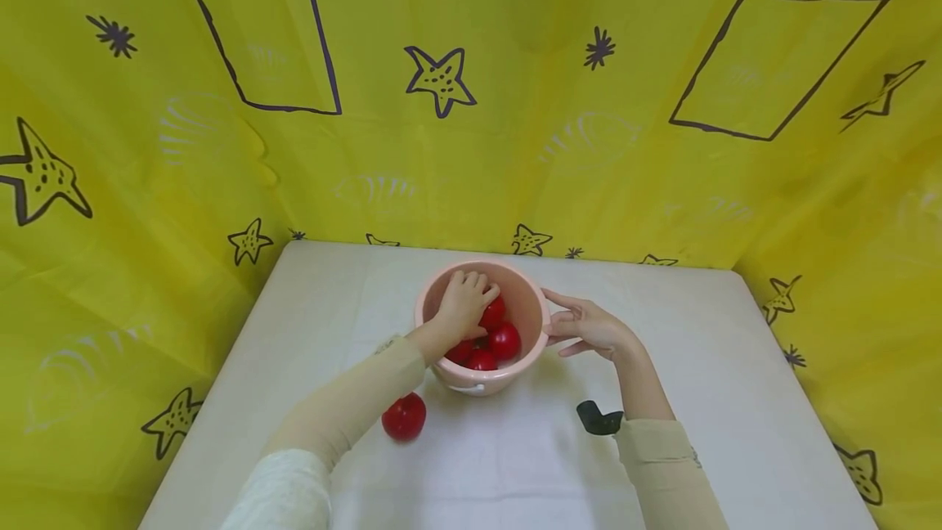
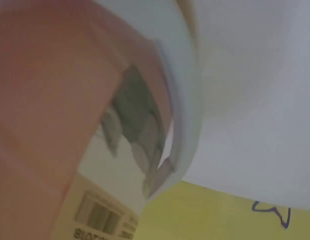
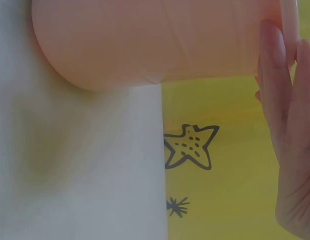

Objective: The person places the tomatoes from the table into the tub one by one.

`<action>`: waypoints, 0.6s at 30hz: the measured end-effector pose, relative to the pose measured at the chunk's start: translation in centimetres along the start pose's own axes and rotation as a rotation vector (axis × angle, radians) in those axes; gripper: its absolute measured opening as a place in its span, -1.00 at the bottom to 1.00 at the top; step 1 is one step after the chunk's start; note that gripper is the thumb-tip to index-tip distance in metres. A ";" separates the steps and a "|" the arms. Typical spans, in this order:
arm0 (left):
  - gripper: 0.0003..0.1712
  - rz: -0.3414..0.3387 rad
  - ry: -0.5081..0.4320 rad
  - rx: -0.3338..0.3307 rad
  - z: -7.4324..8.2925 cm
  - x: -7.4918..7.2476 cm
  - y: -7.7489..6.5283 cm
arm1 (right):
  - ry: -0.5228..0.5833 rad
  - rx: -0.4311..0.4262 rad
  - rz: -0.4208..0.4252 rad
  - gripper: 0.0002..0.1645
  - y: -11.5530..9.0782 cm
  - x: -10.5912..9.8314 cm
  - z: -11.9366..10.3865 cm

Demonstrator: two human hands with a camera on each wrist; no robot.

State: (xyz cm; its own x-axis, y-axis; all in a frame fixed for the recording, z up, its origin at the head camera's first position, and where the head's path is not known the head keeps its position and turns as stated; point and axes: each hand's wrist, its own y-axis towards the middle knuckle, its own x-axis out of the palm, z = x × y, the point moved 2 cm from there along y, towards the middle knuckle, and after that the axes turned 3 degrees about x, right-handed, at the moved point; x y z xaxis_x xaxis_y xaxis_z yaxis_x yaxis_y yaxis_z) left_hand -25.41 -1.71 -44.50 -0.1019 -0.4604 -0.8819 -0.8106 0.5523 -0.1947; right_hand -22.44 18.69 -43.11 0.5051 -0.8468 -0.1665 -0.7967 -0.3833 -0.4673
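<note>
A pink bucket (image 1: 531, 289) stands upright on the table with several red apples (image 1: 504, 341) inside. My left hand (image 1: 462, 306) reaches over its near-left side and has its fingers curled over an apple (image 1: 494, 314) in the bucket; the fingertips are partly hidden. Fairly straight fingers of my right hand (image 1: 592, 327) rest against the bucket's right side at the rim. The right wrist view shows a fingertip (image 3: 273, 42) on the outer wall just below the rim. One more red apple (image 1: 404, 417) lies on the table, below my left forearm.
The bucket's white handle (image 2: 187, 110) hangs down beside a barcode label (image 2: 99, 214). A dark, bent pipe-like piece (image 1: 598, 419) shows next to my right sleeve. Yellow curtains (image 1: 441, 154) with star drawings surround the white table (image 1: 662, 334) at the back and sides.
</note>
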 end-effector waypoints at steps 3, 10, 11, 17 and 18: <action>-0.10 0.099 -0.112 -0.007 -0.3 -0.1 -0.1 | 0.008 0.002 -0.002 -0.17 0.0 0.0 0.1; -0.32 0.529 -0.355 -0.090 -1.5 -1.3 -1.3 | 0.011 0.009 0.002 -0.16 0.1 0.0 0.1; -0.32 0.580 -0.364 -0.101 -1.6 -1.5 -1.7 | 0.011 0.010 0.005 -0.16 0.1 0.0 0.1; -0.35 0.731 -0.401 -0.146 -1.7 -1.9 -4.9 | 0.016 -0.001 -0.002 -0.15 0.1 0.0 0.1; -0.34 0.740 -0.406 -0.152 -1.6 -1.8 -5.6 | 0.016 -0.004 -0.004 -0.15 0.1 0.0 0.1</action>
State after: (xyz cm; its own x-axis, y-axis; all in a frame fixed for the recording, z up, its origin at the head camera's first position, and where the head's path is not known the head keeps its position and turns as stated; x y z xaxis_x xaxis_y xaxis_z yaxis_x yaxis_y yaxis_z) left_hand -21.62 -5.11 -41.10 -0.4444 0.2818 -0.8504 -0.6884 0.5000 0.5254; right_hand -22.50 18.73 -43.28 0.5031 -0.8510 -0.1507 -0.7960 -0.3884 -0.4643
